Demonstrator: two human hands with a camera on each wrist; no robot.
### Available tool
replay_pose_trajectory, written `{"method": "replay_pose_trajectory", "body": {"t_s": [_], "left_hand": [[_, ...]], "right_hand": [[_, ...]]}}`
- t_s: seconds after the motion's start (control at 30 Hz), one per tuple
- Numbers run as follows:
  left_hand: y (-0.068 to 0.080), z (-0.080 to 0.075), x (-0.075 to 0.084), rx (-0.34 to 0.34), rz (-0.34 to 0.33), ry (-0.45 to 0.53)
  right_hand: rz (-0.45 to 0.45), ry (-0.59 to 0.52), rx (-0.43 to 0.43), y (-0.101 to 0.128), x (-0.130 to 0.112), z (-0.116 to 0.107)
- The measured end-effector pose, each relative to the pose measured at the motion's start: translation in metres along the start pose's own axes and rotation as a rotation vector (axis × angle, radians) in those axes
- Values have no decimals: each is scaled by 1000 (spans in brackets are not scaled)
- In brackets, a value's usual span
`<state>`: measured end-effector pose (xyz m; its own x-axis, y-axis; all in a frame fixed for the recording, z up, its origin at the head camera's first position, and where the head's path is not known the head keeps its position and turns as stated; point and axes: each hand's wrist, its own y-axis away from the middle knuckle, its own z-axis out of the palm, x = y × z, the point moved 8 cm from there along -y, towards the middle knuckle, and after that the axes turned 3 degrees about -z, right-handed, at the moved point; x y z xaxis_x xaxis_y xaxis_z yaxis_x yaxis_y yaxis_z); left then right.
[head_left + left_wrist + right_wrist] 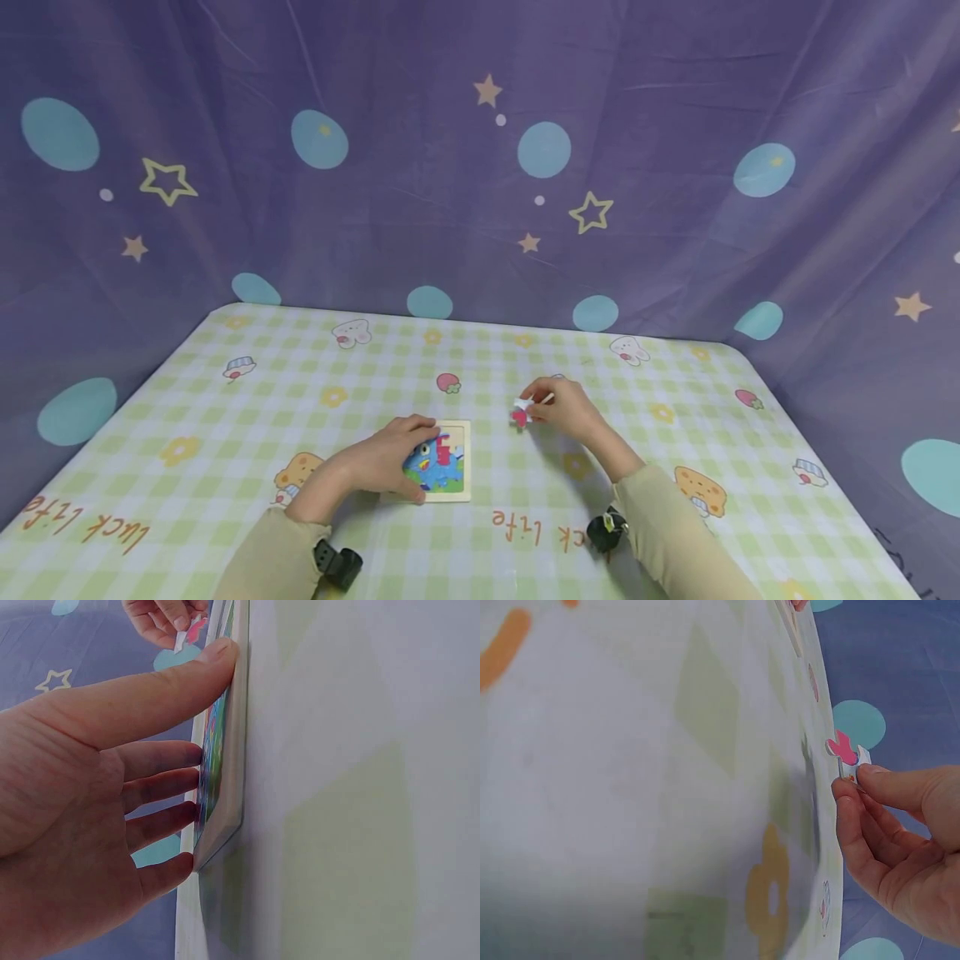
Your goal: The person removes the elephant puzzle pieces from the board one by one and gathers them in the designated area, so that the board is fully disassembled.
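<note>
- The right hand (564, 410) pinches a small pink-and-white puzzle piece (521, 412) between thumb and fingertips, lifted just off the checked tablecloth (660, 467); the right wrist view shows the piece (845, 752) standing on edge above the cloth, its flat face not yet turned down.
- The puzzle board (442, 462) lies flat to the left of the held piece and a little nearer the person, close by but apart from it, with bare cloth between.
- The left hand (390, 462) rests on the board's left part, fingers nearly straight on the picture and thumb along the near edge; the left wrist view shows the thumb (161, 686) pressing the frame's rim (238, 742), steadying it rather than curling round it.
- The right hand is the one carrying the piece; the left covers part of the board, so only the right portion of the blue picture is open to view.
- A purple starred curtain (480, 167) hangs behind the table, well away.
</note>
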<state>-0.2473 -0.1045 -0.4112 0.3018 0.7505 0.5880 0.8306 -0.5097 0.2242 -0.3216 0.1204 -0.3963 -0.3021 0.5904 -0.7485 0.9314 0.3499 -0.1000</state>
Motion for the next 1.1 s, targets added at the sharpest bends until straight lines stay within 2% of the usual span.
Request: {"method": "replay_pose_trajectory", "body": {"t_s": [0.3,1.1], "left_hand": [[0,1,-1,0,-7,7],[0,0,0,1,14,6]], "right_hand": [[35,19,3,-2,12,1],[24,44,6,-6,18,4]]}}
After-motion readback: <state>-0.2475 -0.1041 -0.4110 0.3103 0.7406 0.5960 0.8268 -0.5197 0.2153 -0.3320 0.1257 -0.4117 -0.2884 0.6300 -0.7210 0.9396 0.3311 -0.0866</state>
